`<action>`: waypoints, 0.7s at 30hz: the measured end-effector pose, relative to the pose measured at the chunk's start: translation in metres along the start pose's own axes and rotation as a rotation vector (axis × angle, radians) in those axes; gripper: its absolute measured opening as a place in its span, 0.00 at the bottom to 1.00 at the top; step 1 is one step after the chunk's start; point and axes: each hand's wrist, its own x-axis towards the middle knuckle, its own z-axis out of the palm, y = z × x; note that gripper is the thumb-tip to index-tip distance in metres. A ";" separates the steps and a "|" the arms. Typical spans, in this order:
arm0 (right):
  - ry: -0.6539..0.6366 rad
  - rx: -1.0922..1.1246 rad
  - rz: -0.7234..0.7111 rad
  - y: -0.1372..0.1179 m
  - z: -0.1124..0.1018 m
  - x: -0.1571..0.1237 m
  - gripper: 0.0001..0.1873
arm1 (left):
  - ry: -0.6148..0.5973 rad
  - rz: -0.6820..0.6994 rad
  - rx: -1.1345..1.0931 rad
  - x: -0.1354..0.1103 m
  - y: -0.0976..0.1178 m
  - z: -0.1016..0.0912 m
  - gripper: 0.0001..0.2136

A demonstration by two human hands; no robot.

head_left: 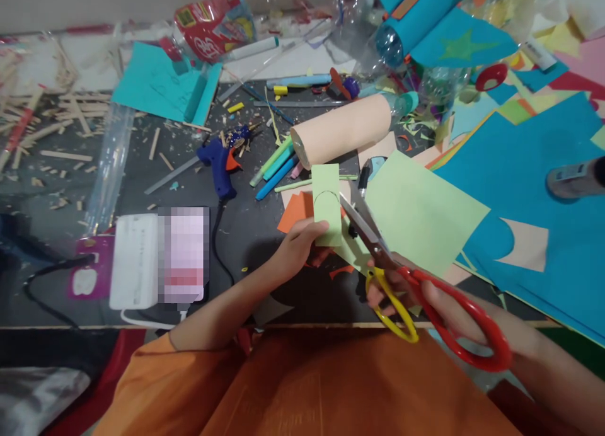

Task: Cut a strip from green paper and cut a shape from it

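Observation:
A narrow strip of light green paper (pixel 327 225) stands in my left hand (pixel 302 244), pinched near its lower end. A curved pencil line crosses its upper part. My right hand (pixel 397 291) grips a pair of scissors (pixel 378 247) with one red and one yellow handle. The blades are parted slightly, their tips close to the strip's right edge beside the drawn line. Whether they touch the paper I cannot tell. A larger light green sheet (pixel 420 203) lies to the right, partly behind the scissors. Orange paper (pixel 297 212) lies behind my left hand.
A blue glue gun (pixel 217 162) with a trailing cord, several markers (pixel 278 165) and a paper-wrapped bottle (pixel 343 130) lie beyond my hands. A phone (pixel 186 253) and white power bank (pixel 135 259) are at left. Blue sheets (pixel 534 159) cover the right side; wood sticks (pixel 66 155) litter the left.

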 end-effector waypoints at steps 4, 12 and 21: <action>0.004 0.003 0.022 -0.001 0.011 0.012 0.26 | 0.014 0.007 0.004 0.001 -0.001 0.000 0.17; 0.060 0.018 -0.062 0.002 0.019 0.018 0.27 | 0.067 -0.031 -0.086 0.003 -0.003 -0.002 0.17; 0.034 -0.041 -0.066 0.001 0.017 0.020 0.26 | -0.007 -0.037 -0.019 0.000 -0.002 0.002 0.19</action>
